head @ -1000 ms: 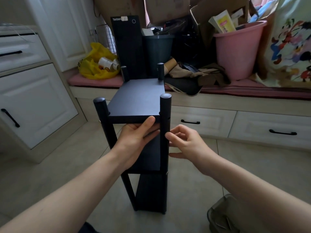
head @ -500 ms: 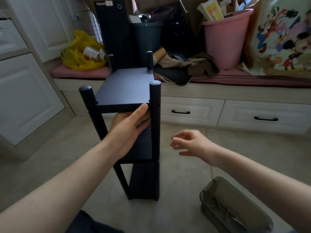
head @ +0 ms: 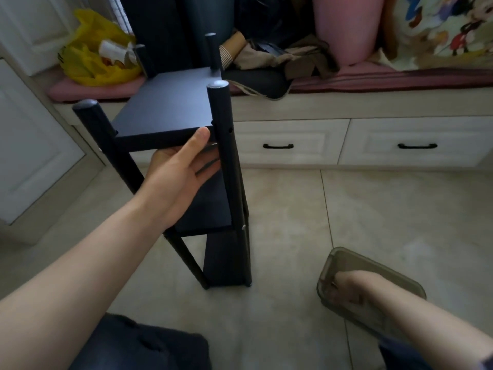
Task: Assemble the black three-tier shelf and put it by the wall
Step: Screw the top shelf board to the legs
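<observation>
The black three-tier wooden shelf (head: 170, 113) stands upright on the cream tiled floor (head: 386, 209), tiers fitted, probably lacking screws, not yet by the wall. The left hand (head: 178, 177) grips its top board. The right hand (head: 349, 289), nearer the body, dips into a translucent grey plastic box (head: 378, 265), its grasp unclear.

The left hand (head: 181, 177) and right hand (head: 346, 292) are bare, as are both forearms down to the frame's lower corners. Dark, creased trousers (head: 141, 345) cover the knees along the bottom edge.

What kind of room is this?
Probably a room in someone's home, maybe a bedroom: there's a cushioned bench with white drawers underneath, a cartoon-print pillow and a tiled floor.
</observation>
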A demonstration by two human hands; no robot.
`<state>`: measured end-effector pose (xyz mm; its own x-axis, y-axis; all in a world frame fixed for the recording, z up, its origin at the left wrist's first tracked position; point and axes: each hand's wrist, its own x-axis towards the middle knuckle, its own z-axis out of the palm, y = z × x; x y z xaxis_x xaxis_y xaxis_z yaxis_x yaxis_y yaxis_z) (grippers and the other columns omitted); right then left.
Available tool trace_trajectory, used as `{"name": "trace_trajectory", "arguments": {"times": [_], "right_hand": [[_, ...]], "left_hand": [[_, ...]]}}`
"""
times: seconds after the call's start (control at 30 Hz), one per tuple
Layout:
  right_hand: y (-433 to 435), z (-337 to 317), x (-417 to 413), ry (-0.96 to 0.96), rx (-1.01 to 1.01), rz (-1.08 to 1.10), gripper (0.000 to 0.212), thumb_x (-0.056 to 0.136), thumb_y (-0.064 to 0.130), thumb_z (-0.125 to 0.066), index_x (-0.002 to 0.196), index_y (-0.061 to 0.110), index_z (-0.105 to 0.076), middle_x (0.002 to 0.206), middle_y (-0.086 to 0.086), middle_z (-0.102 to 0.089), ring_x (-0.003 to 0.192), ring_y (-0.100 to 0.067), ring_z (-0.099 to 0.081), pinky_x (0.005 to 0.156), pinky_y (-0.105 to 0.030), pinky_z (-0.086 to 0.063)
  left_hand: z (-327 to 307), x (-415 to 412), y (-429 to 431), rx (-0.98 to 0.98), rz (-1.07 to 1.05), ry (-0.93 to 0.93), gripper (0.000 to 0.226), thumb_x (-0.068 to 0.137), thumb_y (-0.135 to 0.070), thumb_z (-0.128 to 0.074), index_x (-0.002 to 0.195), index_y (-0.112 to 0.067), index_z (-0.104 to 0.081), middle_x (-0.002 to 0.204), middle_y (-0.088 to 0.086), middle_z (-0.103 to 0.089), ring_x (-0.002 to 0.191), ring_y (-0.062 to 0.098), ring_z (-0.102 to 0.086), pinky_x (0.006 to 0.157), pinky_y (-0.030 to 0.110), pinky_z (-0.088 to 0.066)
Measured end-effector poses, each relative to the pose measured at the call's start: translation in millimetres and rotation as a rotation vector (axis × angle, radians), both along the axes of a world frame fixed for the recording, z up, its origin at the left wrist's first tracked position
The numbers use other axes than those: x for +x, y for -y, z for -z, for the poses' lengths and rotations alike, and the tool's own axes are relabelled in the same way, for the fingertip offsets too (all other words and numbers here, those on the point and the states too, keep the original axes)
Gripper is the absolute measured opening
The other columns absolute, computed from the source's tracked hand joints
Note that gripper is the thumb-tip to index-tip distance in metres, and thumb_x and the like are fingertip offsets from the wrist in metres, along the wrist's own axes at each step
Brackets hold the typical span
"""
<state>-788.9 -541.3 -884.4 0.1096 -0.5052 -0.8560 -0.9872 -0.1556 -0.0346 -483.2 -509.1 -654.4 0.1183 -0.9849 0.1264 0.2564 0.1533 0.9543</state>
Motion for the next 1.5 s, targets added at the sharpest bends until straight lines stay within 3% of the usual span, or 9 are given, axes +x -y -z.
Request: {"name": "trace_trajectory", "arguments": {"times": [0.1, 0.37, 0.5, 0.63, 0.8, 0.9, 1.1, 1.33, 1.5], "right_hand": [[-1.2, 11.4, -2.6, -0.023, 0.005, 0.017, 0.03, 0.103, 0.017, -0.045, 0.129, 0.004, -0.05, 0.133, -0.017, -0.059, 0.108, -0.029, -0.062, 0.068, -0.029, -0.046], [-14.3, 36.9, 37.8, 0.032, -0.056, 0.049, 0.046, 0.104, 0.022, -0.046, 0.141, -0.005, -0.045, 0.149, -0.017, -0.045, 0.136, -0.031, -0.044, 0.108, -0.034, -0.033], [0.3, 55.0, 50.6, 0.282, -0.237, 0.073, 0.032, 0.101, 0.028, -0.048, 0.118, 0.003, -0.059, 0.123, -0.017, -0.062, 0.119, -0.031, -0.059, 0.084, -0.03, -0.044], [7.7, 60.9, 62.0, 0.525, -0.263, 0.217, 0.039, 0.1, 0.03, -0.051, 0.133, 0.009, -0.056, 0.132, -0.01, -0.062, 0.122, -0.028, -0.059, 0.095, -0.032, -0.049], [1.8, 72.1, 66.7, 0.268, -0.002, 0.112, 0.07, 0.089, 0.059, -0.059, 0.134, 0.007, -0.047, 0.14, -0.013, -0.053, 0.124, -0.03, -0.056, 0.093, -0.035, -0.052], [-8.7, 85.9, 76.3, 0.232, 0.07, 0.022, 0.064, 0.087, 0.049, -0.067, 0.133, 0.009, -0.05, 0.136, -0.009, -0.057, 0.118, -0.027, -0.059, 0.073, -0.025, -0.05], [-14.8, 97.4, 102.1, 0.576, -0.05, 0.19, 0.046, 0.098, 0.033, -0.057, 0.14, 0.014, -0.049, 0.135, -0.006, -0.059, 0.117, -0.02, -0.06, 0.09, -0.028, -0.051], [-7.5, 112.6, 96.0, 0.419, -0.145, 0.159, 0.027, 0.097, 0.024, -0.049, 0.07, 0.021, -0.047, 0.073, 0.005, -0.052, 0.072, -0.016, -0.053, 0.057, -0.026, -0.039], [-6.7, 123.0, 105.0, 0.402, -0.163, 0.127, 0.026, 0.1, 0.021, -0.047, 0.074, 0.023, -0.046, 0.099, -0.005, -0.06, 0.092, -0.022, -0.059, 0.07, -0.024, -0.038]], "left_hand": [[-0.1, -0.9, 0.5, 0.002, -0.01, -0.008, 0.023, 0.09, -0.027, -0.064, 0.109, -0.017, -0.07, 0.117, 0.006, -0.074, 0.118, 0.027, -0.068, 0.098, 0.042, -0.056], [-1.7, -0.3, -1.0, 0.0, 0.005, 0.009, 0.031, 0.091, -0.029, -0.064, 0.118, -0.014, -0.065, 0.12, 0.006, -0.073, 0.12, 0.026, -0.066, 0.1, 0.042, -0.055], [-1.6, -0.2, -1.5, 0.011, 0.005, 0.017, 0.035, 0.09, -0.029, -0.064, 0.122, -0.013, -0.063, 0.122, 0.007, -0.072, 0.121, 0.026, -0.066, 0.101, 0.043, -0.054], [-0.9, 0.6, -2.0, 0.01, 0.007, 0.015, 0.029, 0.09, -0.027, -0.063, 0.116, -0.016, -0.066, 0.12, 0.007, -0.073, 0.12, 0.026, -0.066, 0.101, 0.042, -0.055], [0.8, 4.0, -2.1, 0.01, 0.027, 0.04, 0.027, 0.091, -0.028, -0.062, 0.115, -0.017, -0.067, 0.121, 0.005, -0.073, 0.121, 0.025, -0.065, 0.098, 0.039, -0.055], [0.5, 4.6, -2.1, 0.008, 0.037, 0.05, 0.031, 0.09, -0.03, -0.063, 0.118, -0.017, -0.065, 0.121, 0.004, -0.073, 0.122, 0.024, -0.065, 0.098, 0.038, -0.055], [-0.8, 2.7, -3.6, 0.017, 0.019, 0.035, 0.023, 0.091, -0.027, -0.062, 0.111, -0.019, -0.069, 0.12, 0.006, -0.073, 0.121, 0.025, -0.066, 0.098, 0.04, -0.056], [-2.1, -1.7, -7.0, 0.033, 0.024, 0.025, 0.019, 0.09, -0.027, -0.062, 0.096, -0.026, -0.081, 0.118, 0.003, -0.074, 0.121, 0.023, -0.066, 0.101, 0.04, -0.054], [-1.5, -1.4, -6.7, 0.033, 0.022, 0.019, 0.019, 0.09, -0.027, -0.062, 0.098, -0.024, -0.079, 0.118, 0.004, -0.074, 0.12, 0.024, -0.066, 0.101, 0.04, -0.054]]}}
